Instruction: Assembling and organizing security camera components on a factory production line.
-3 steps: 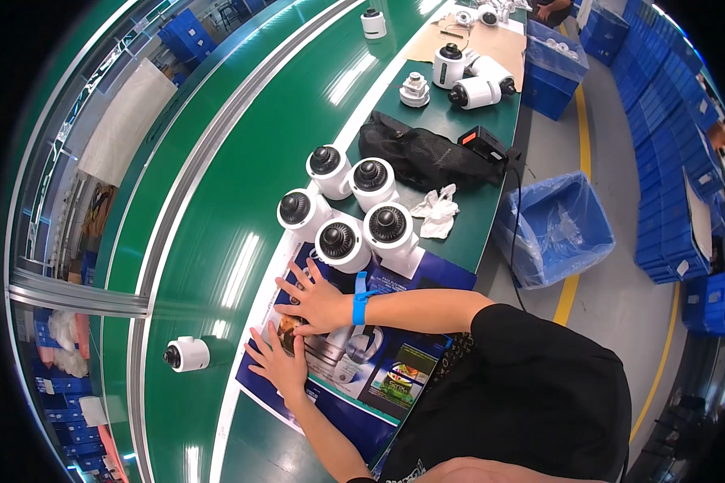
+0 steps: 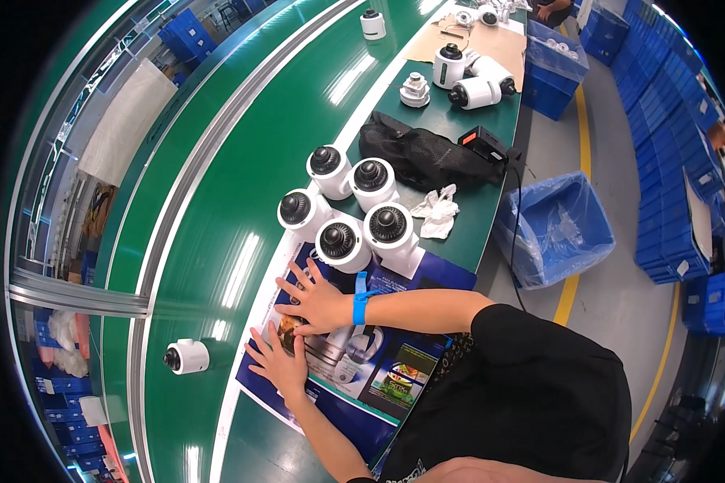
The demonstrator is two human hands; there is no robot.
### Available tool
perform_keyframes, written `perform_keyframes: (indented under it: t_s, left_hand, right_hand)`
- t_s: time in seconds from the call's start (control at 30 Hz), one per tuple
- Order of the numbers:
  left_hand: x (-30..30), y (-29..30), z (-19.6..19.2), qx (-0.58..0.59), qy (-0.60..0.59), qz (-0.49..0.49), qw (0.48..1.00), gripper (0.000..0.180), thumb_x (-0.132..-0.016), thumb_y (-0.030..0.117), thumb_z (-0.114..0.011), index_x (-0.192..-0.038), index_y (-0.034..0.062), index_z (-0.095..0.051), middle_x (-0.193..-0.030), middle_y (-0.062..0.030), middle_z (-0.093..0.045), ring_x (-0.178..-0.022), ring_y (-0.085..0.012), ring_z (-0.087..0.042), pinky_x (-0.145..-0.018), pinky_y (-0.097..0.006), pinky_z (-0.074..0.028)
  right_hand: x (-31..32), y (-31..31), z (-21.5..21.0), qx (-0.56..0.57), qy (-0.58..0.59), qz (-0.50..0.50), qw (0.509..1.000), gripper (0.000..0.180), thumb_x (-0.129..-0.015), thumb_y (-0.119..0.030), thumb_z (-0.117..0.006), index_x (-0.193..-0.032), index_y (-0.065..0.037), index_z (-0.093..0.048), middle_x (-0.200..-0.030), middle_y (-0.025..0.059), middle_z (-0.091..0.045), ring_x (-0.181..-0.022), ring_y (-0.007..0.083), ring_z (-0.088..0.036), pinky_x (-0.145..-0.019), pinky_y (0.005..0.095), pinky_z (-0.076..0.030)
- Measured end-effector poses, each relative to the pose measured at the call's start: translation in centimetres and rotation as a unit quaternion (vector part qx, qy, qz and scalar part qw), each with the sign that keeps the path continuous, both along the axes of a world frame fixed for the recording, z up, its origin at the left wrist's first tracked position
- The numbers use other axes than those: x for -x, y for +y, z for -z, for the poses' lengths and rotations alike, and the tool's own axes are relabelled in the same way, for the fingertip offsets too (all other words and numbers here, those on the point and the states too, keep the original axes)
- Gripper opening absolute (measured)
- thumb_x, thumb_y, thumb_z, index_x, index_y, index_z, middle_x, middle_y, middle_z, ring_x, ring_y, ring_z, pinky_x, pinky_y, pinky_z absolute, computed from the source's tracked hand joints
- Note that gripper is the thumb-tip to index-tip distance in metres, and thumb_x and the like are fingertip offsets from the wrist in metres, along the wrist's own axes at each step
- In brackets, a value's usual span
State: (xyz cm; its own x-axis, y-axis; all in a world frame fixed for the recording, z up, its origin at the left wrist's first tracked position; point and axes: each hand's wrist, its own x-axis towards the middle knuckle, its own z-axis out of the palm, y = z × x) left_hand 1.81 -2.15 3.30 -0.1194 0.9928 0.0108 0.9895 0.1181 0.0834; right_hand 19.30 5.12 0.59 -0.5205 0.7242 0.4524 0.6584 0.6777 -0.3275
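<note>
My left hand (image 2: 280,366) lies palm down on a glossy printed sheet (image 2: 338,427), its fingers spread. Just beyond it my right hand (image 2: 321,302) also rests flat on the sheet with fingers apart, a blue wristband (image 2: 361,299) at its wrist. The two thumbs come close together. Neither hand holds anything. Past my right hand, a cluster of several white cylindrical units with black ribbed tops stands upright; the nearest unit (image 2: 342,243) is on the sheet's far edge. Parts of the printed picture are hidden under my hands.
A similar white unit (image 2: 187,356) lies on the green conveyor belt (image 2: 209,282) at left; another unit (image 2: 373,26) stands farther up. Beyond the cluster are crumpled white tissue (image 2: 437,213), a black bag (image 2: 427,153) and a black box (image 2: 482,143). A blue lined bin (image 2: 556,233) stands right.
The white unit on the belt at left has shifted very slightly toward the lower edge. Both hands stay where they were.
</note>
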Motion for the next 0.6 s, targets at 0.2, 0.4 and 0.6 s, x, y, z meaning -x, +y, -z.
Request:
perform_keyframes:
  t_s: [0.2, 0.4, 0.6]
  left_hand:
    - [-0.01, -0.01, -0.02, -0.002, -0.001, 0.003, 1.000, 0.069, -0.086, 0.057, -0.054, -0.145, 0.0237, -0.039, -0.157, -0.0101, -0.017, -0.142, -0.0456, -0.010, -0.103, -0.073, -0.014]
    - [0.04, -0.02, 0.06, -0.002, 0.000, 0.003, 1.000, 0.068, -0.086, 0.056, -0.054, -0.145, 0.0236, -0.039, -0.157, -0.0102, -0.017, -0.142, -0.0456, -0.011, -0.103, -0.073, -0.014]
    - [0.04, -0.01, 0.07, -0.002, 0.000, 0.003, 1.000, 0.068, -0.087, 0.056, -0.054, -0.145, 0.0237, -0.039, -0.157, -0.0099, -0.017, -0.142, -0.0456, -0.010, -0.104, -0.073, -0.014]
  right_hand:
    - [-0.02, -0.01, 0.02, 0.001, -0.005, 0.001, 1.000, 0.059, -0.079, -0.060, -0.057, -0.126, -0.025, -0.061, -0.148, 0.0228, -0.032, -0.136, 0.0548, -0.019, -0.102, 0.0727, -0.018]
    - [-0.03, 0.02, 0.03, 0.001, -0.003, -0.001, 1.000, 0.058, -0.080, -0.060, -0.056, -0.126, -0.024, -0.061, -0.147, 0.0228, -0.032, -0.136, 0.0548, -0.019, -0.102, 0.0729, -0.018]
    - [-0.01, 0.04, 0.08, 0.001, -0.003, -0.001, 1.000, 0.059, -0.080, -0.060, -0.056, -0.126, -0.024, -0.061, -0.148, 0.0229, -0.032, -0.136, 0.0549, -0.018, -0.102, 0.0732, -0.018]
